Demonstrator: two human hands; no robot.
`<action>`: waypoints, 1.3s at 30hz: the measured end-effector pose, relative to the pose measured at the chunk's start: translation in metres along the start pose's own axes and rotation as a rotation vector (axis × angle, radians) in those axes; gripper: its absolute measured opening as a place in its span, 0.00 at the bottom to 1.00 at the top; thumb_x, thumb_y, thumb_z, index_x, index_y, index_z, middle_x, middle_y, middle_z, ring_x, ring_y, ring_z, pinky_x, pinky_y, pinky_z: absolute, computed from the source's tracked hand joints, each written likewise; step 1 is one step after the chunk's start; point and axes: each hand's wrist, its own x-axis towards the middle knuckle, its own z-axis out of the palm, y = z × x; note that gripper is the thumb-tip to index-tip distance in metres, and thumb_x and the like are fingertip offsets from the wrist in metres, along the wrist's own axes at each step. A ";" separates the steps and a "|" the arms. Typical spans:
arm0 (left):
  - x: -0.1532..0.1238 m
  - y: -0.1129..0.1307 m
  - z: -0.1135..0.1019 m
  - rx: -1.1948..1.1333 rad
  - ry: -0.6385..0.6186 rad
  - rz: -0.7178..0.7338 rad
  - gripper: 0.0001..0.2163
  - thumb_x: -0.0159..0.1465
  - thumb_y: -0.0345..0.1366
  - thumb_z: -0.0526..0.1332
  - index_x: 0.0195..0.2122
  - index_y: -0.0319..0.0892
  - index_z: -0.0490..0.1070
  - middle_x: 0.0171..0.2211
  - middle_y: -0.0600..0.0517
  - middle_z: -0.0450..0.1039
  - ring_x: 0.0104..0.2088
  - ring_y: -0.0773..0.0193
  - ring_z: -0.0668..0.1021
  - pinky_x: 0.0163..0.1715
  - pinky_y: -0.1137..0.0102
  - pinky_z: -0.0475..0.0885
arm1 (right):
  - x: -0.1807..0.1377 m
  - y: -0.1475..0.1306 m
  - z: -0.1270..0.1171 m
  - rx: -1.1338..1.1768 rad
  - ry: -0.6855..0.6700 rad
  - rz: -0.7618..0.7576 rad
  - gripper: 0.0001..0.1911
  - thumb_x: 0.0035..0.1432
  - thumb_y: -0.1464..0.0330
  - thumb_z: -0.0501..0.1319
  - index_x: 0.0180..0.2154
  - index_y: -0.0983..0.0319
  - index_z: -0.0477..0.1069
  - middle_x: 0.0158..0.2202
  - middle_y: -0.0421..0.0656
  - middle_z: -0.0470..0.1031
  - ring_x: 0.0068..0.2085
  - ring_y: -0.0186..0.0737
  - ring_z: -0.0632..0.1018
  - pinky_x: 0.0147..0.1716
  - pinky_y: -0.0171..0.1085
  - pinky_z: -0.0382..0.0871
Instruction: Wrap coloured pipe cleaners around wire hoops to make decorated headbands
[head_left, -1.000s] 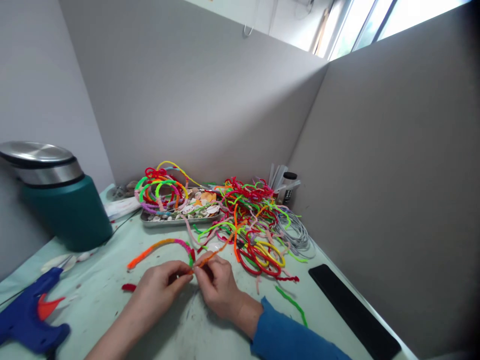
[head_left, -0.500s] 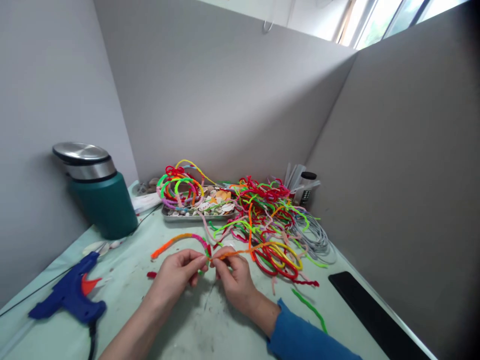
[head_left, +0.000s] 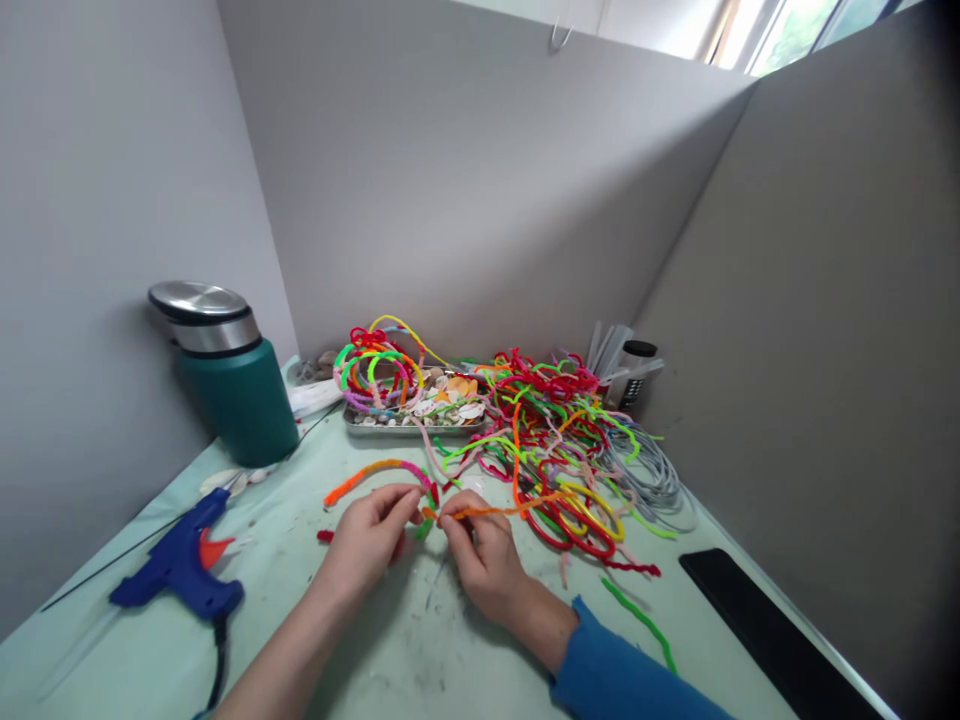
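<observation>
My left hand (head_left: 379,530) is closed in a pinch at the green end of a curved, multicoloured piece (head_left: 382,466) wrapped in pipe cleaner; its orange, pink and red stretches arc out beyond the fingers. Thumb and forefinger of my right hand (head_left: 484,550) grip an orange pipe cleaner (head_left: 510,511), whose long tail runs off to the right over the coils. A short bit of orange shows between the two hands, next to the green part. Exactly how the orange strand meets the green is too small to make out.
Beyond my hands lie a tangled heap of pipe cleaners (head_left: 540,385), a metal tray (head_left: 412,431) of buttons and wrapped rings, and a grey wire coil (head_left: 652,465). A blue glue gun (head_left: 180,560) and green flask (head_left: 247,405) stand left; a black strip (head_left: 757,620) lies right.
The view has swung a little, so everything sits farther right. My hands are slightly farther apart, and more of the green and orange between them shows.
</observation>
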 end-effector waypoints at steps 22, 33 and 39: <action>-0.007 0.005 -0.006 0.508 -0.083 0.288 0.11 0.57 0.40 0.56 0.23 0.42 0.73 0.20 0.53 0.70 0.24 0.64 0.69 0.24 0.73 0.59 | 0.008 0.004 0.002 0.562 0.098 0.353 0.10 0.59 0.62 0.55 0.32 0.62 0.64 0.20 0.35 0.63 0.21 0.30 0.66 0.21 0.30 0.60; -0.002 0.000 0.001 -0.200 0.049 -0.087 0.16 0.49 0.49 0.64 0.23 0.39 0.67 0.11 0.60 0.59 0.13 0.74 0.60 0.15 0.78 0.52 | 0.005 -0.007 0.000 0.301 -0.002 0.047 0.04 0.58 0.70 0.56 0.31 0.61 0.67 0.31 0.43 0.70 0.33 0.37 0.72 0.33 0.36 0.66; -0.003 -0.003 0.004 -0.289 -0.050 -0.117 0.17 0.51 0.48 0.63 0.25 0.37 0.70 0.11 0.58 0.61 0.14 0.74 0.61 0.16 0.78 0.55 | 0.001 -0.012 0.000 0.142 -0.053 -0.074 0.03 0.57 0.73 0.55 0.32 0.62 0.67 0.31 0.43 0.70 0.34 0.37 0.71 0.35 0.37 0.65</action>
